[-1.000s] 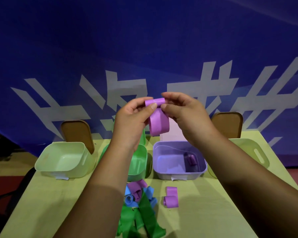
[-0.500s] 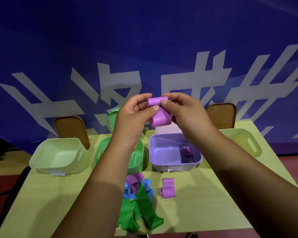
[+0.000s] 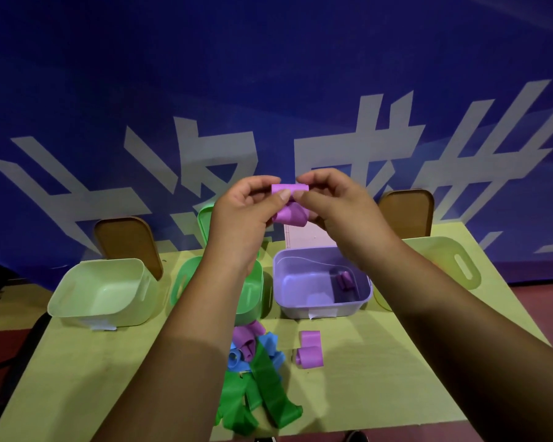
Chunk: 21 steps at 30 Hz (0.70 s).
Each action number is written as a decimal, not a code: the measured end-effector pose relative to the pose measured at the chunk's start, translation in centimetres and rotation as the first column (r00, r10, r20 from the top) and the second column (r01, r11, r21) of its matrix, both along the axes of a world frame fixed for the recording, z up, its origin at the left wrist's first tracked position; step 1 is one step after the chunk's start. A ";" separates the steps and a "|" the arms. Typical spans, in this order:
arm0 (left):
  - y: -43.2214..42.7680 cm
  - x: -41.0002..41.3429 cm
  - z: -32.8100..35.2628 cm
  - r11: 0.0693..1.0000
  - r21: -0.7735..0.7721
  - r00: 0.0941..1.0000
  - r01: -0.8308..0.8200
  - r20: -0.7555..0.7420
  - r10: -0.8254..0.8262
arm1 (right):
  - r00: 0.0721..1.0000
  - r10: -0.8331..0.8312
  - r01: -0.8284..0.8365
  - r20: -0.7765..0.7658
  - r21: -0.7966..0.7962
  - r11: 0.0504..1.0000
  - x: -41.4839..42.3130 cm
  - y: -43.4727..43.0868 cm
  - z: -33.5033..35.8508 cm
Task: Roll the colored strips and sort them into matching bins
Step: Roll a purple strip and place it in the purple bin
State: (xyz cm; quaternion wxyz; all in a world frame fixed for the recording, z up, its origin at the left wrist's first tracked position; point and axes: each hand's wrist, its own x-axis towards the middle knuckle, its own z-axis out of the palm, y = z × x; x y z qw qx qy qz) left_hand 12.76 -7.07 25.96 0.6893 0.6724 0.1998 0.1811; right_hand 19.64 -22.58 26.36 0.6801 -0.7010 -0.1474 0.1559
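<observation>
Purple flexible strip [image 3: 290,215], partly rolled, up in the air toward 12 o'clock from the middle of the yellow-green table [image 3: 380,378]. Pinched at its tight rolled top between thumb and forefinger of the left hand [image 3: 240,215] and of the right hand [image 3: 342,212], thumb tips almost meeting in front. Loose loop of the same strip hanging just below the roll, between the two palms. Both hands curled closed on it, above the row of bins.

Directly beneath, at 12 o'clock on the table, open lilac plastic bin [image 3: 348,309] with one small rolled purple piece [image 3: 345,280] at its 3 o'clock side. Just beside it at 9 o'clock, bright green plastic bin [image 3: 253,291], half hidden by the left forearm. Farther out at 10 o'clock, pale green plastic bin [image 3: 103,314]; at 2 o'clock, yellow-green slotted plastic bin [image 3: 454,266], partly behind the right forearm.

Leaning upright behind the bins: two brown lids [image 3: 128,244], a green lid [image 3: 205,221] and a pink lid [image 3: 304,237].

Near 6 o'clock, tangled pile of loose green strips [image 3: 262,397], with blue strips [image 3: 270,346] and curled purple strips [image 3: 245,339] at its far end. Just beside the pile at 3 o'clock, a separate half-rolled purple strip [image 3: 310,352], lying flat on the table.

Behind everything, dark blue backdrop with large white characters [image 3: 268,74].
</observation>
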 end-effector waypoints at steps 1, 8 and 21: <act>0.0 0.0 0.0 1.000 -0.014 1.000 0.019 0.008 -0.019 | 1.000 0.001 -0.001 -0.027 0.018 1.000 0.0 0.0 0.2; 0.0 0.2 0.2 0.981 -0.169 0.995 0.092 0.039 -0.087 | 0.998 -0.025 0.026 -0.050 0.014 1.000 0.1 0.1 0.5; -0.7 1.6 -0.8 0.907 -0.410 0.995 0.096 0.032 -0.091 | 0.991 -0.131 0.132 -0.025 0.018 0.991 0.4 0.2 -1.3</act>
